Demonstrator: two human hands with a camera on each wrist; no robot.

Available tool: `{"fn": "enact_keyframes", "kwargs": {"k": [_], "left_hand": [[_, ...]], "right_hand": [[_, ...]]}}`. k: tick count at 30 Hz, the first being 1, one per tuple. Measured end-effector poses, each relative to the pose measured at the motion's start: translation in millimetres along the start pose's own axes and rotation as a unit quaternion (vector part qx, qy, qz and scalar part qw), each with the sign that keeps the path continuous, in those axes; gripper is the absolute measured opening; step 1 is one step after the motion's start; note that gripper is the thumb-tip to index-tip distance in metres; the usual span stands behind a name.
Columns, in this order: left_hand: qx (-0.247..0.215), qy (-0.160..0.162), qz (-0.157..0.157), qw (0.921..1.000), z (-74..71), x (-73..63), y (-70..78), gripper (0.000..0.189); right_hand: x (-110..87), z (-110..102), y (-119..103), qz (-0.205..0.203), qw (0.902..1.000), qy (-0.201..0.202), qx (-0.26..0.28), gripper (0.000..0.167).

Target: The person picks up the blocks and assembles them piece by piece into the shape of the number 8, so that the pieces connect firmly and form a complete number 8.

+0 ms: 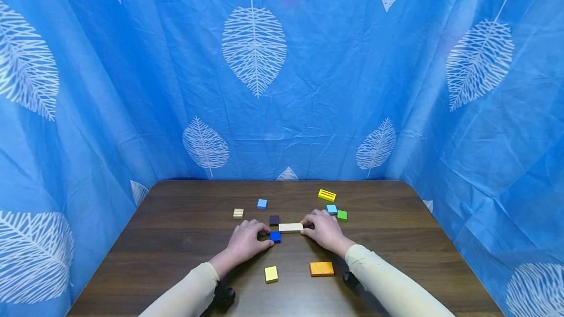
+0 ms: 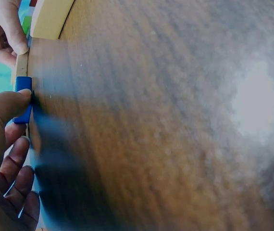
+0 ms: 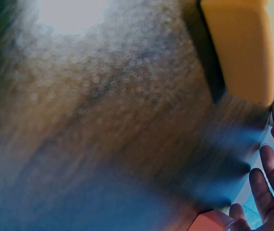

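Observation:
My left hand point(image 1: 247, 240) pinches a dark blue square block point(image 1: 275, 237) by its left side, thumb nearest me; the left wrist view shows the thumb on this blue block point(image 2: 23, 98) too. My right hand point(image 1: 325, 230) holds the right end of a long pale wooden block point(image 1: 290, 228) between thumb and forefinger. This pale block lies flat on the table, its left end close to the blue block's upper right corner. Just behind the blue block sits a dark purple block point(image 1: 274, 220). Whether these blocks touch, I cannot tell.
Nearer me lie a yellow block point(image 1: 271, 274) and an orange block point(image 1: 321, 269). Behind the hands are a striped wood block point(image 1: 238, 213), a light blue block point(image 1: 262, 204), a yellow bar point(image 1: 327, 195), another light blue block point(image 1: 331, 209) and a green block point(image 1: 341, 215). A blue curtain point(image 1: 308, 111) surrounds the table.

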State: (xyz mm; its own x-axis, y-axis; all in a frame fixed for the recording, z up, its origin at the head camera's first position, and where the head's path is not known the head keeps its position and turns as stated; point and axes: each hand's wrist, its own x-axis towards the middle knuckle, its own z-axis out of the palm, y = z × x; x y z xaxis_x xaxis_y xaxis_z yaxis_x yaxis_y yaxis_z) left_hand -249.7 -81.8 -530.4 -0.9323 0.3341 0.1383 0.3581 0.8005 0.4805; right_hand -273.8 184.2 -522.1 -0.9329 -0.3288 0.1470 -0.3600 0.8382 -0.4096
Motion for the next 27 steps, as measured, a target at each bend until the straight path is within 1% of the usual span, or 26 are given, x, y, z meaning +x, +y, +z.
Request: {"fn": "enact_keyframes", "kwargs": {"k": [16, 27], "left_hand": [[0.003, -0.004, 0.001, 1.0, -2.2, -0.6, -0.7, 0.03], [0.006, 0.001, -0.001, 1.0, 1.4, -0.4, -2.9, 0.031]], "right_hand": [[-0.2, 1.9, 0.2, 0.007, 0.9999, -0.003, -0.011, 0.015], [0.6, 3.0, 1.7, 0.006, 0.9998, -0.001, -0.018, 0.018]]}}
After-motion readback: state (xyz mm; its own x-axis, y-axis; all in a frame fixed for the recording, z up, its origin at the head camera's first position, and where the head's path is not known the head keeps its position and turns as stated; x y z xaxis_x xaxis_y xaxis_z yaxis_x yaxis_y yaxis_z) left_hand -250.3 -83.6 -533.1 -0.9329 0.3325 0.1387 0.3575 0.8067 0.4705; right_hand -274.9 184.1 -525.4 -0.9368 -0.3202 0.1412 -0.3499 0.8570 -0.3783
